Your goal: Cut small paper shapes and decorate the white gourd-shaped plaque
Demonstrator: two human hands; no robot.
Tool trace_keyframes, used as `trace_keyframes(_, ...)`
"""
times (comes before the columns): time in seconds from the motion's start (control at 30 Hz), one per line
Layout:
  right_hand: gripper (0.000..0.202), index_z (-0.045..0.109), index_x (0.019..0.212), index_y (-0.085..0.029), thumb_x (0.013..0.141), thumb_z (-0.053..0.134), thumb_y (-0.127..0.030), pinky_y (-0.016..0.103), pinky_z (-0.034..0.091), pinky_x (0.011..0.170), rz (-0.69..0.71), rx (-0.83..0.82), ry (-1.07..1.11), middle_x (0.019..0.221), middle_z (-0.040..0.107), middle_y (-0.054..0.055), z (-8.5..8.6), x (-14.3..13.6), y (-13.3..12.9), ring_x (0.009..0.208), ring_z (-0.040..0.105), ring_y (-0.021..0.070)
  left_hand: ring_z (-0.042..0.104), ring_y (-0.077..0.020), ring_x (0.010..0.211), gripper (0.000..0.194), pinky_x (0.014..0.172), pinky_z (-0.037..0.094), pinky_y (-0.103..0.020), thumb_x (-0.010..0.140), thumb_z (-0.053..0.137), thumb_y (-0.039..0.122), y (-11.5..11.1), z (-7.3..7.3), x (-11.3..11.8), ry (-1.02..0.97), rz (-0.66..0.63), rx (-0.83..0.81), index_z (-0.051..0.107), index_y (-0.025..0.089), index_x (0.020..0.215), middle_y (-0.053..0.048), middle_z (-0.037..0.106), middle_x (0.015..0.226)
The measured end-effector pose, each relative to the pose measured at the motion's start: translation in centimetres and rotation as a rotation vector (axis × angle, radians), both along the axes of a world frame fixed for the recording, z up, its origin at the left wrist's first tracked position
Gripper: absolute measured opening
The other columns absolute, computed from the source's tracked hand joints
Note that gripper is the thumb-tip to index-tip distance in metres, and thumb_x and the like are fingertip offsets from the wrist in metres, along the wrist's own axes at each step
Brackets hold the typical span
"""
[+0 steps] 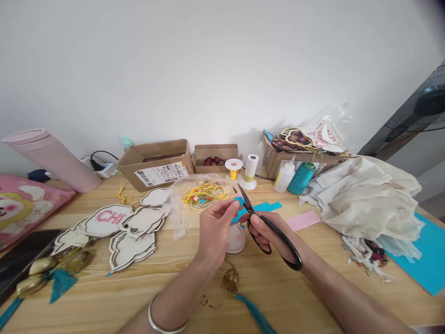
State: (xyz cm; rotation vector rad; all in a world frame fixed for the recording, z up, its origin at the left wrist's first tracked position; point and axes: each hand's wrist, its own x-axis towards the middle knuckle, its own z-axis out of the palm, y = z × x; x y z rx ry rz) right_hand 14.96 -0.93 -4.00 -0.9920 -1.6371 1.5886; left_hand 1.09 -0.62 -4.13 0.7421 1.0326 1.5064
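Note:
My left hand (219, 220) pinches a small blue piece with a scalloped edge (239, 200), with a bit of pink showing at its top. In my right hand (269, 229) is a pair of black-handled scissors (248, 204), its blades pointing up beside the blue piece and slightly apart. Under the hands lie a blue strip (266, 207) and a round pale piece with pink spots (235, 239), partly covered. Nearer to me rests a brass bell (230, 280) with a blue tassel (255, 313).
Cloud-shaped wooden plaques (134, 250) and more brass bells (43, 265) lie at left. Behind are cardboard boxes (156, 162), thread spools (249, 169), a glue bottle (284, 176) and a bag of yellow cords (203, 195). Crumpled white cloth (368, 199) and a pink strip (302, 220) lie at right.

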Motion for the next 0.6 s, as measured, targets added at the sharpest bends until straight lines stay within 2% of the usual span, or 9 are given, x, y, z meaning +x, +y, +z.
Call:
trace_keyframes(0.27, 0.045, 0.054, 0.079, -0.013, 0.083, 0.040, -0.055, 0.021, 0.023, 0.042, -0.041, 0.119, -0.051, 0.060, 0.029, -0.005, 0.6, -0.3, 0.1, 0.047, 0.025, 0.0054, 0.060, -0.0064, 0.063, 0.010, 0.062, 0.047, -0.016, 0.061, 0.074, 0.024, -0.1, 0.4, 0.2, -0.059, 0.007, -0.014, 0.072, 0.020, 0.070, 0.002, 0.070, 0.065)
trace_keyframes(0.47, 0.056, 0.060, 0.091, -0.009, 0.074, 0.049, -0.062, 0.021, 0.029, 0.045, -0.081, 0.182, -0.139, 0.061, 0.041, -0.002, 1.1, -0.3, 0.4, 0.052, 0.034, 0.0082, 0.059, -0.0074, 0.061, 0.013, 0.062, 0.047, -0.018, 0.059, 0.076, 0.025, -0.1, 0.4, 0.1, -0.061, 0.016, -0.021, 0.072, 0.019, 0.070, 0.001, 0.070, 0.066)
trace_keyframes(0.6, 0.058, 0.061, 0.095, -0.009, 0.073, 0.050, -0.062, 0.022, 0.032, 0.049, -0.086, 0.195, -0.154, 0.067, 0.047, 0.001, 1.0, -0.2, 0.5, 0.057, 0.037, 0.0101, 0.060, -0.0088, 0.063, 0.012, 0.062, 0.047, -0.019, 0.059, 0.075, 0.025, -0.1, 0.4, 0.1, -0.062, 0.022, -0.024, 0.072, 0.019, 0.068, 0.000, 0.071, 0.067)
